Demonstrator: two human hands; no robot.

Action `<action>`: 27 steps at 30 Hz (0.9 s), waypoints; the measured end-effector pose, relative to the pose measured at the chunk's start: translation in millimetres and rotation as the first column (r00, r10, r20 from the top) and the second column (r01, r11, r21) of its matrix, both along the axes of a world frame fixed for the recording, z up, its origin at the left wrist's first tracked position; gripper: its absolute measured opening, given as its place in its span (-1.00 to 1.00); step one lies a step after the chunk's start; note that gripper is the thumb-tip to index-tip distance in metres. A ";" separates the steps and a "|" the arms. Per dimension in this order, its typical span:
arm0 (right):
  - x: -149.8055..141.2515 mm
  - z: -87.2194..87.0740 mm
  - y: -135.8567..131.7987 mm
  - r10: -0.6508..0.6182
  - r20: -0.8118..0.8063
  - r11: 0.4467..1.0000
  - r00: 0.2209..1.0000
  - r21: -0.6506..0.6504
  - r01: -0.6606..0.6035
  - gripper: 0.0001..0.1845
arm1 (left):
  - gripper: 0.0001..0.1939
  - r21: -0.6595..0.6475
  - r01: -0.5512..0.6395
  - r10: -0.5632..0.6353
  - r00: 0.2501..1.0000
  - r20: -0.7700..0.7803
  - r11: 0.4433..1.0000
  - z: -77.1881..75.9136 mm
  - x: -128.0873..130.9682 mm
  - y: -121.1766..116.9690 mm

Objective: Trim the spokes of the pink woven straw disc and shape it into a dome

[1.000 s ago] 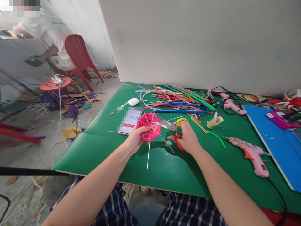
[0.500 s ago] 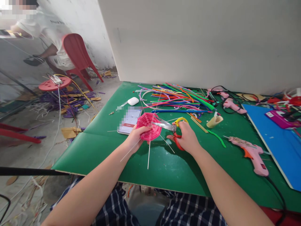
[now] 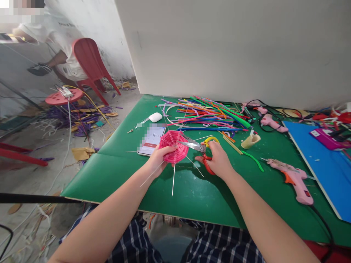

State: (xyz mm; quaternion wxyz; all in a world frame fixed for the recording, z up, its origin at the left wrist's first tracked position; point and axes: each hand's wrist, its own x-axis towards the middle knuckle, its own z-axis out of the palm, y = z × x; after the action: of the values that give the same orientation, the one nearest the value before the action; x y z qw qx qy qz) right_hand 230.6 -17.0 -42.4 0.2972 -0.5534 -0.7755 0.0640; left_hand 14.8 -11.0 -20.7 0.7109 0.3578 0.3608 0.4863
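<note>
My left hand [image 3: 160, 156] pinches the left side of a pink woven disc [image 3: 173, 138], thumb on its face. Thin pale spokes [image 3: 173, 179] stick out from the disc all round. In my right hand [image 3: 219, 159] are scissors [image 3: 196, 146] with one yellow and one red handle loop. Their blades are apart and reach over the right part of the disc; whether a strand lies between them is too small to tell. Beneath the disc's left edge, a phone [image 3: 154, 138] lies on the green table [image 3: 115, 171].
Colourful pipe cleaners [image 3: 211, 115] are heaped behind the disc. A pink glue gun [image 3: 294, 179] with a black cord lies at right, near a blue board [image 3: 315, 164] and a short pale tube [image 3: 251, 140]. A person [image 3: 63, 40] sits at far left by a red chair [image 3: 89, 60].
Hardly anything differs. The disc and its spokes have shifted very slightly upward in view; both hands keep their hold and the scissor blades stay over the disc.
</note>
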 end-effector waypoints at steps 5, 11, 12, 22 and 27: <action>-0.8 0.9 -0.8 -0.002 0.009 1.000 1.000 -0.002 0.002 -0.59 | -0.75 -0.009 0.000 0.000 1.000 -0.011 1.000 0.5 0.5 0.3; -1.2 1.6 -1.6 -0.007 -0.006 1.000 1.000 -0.011 0.007 -0.63 | -0.76 -0.003 0.004 -0.004 1.000 -0.014 1.000 0.4 0.7 0.0; -1.3 1.7 -1.6 -0.009 -0.007 1.000 1.000 -0.014 0.009 -0.64 | -0.76 -0.003 0.006 -0.006 1.000 -0.013 1.000 0.4 0.7 0.0; -2.0 0.6 -2.5 -0.063 0.017 0.998 0.998 0.000 0.063 -0.66 | -0.76 -0.015 -0.001 0.001 1.000 -0.019 1.000 0.6 0.7 -0.2; -2.1 0.1 -2.5 -0.063 0.024 0.998 0.998 0.002 0.063 -0.66 | -0.72 -0.006 -0.007 0.007 1.000 -0.002 1.000 -0.6 1.0 -0.3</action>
State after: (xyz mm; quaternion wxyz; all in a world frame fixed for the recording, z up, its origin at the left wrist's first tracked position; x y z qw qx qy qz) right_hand 228.4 -19.5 -42.3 0.2903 -0.5781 -0.7611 0.0474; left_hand 15.8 -11.3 -21.3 0.7100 0.3547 0.3643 0.4872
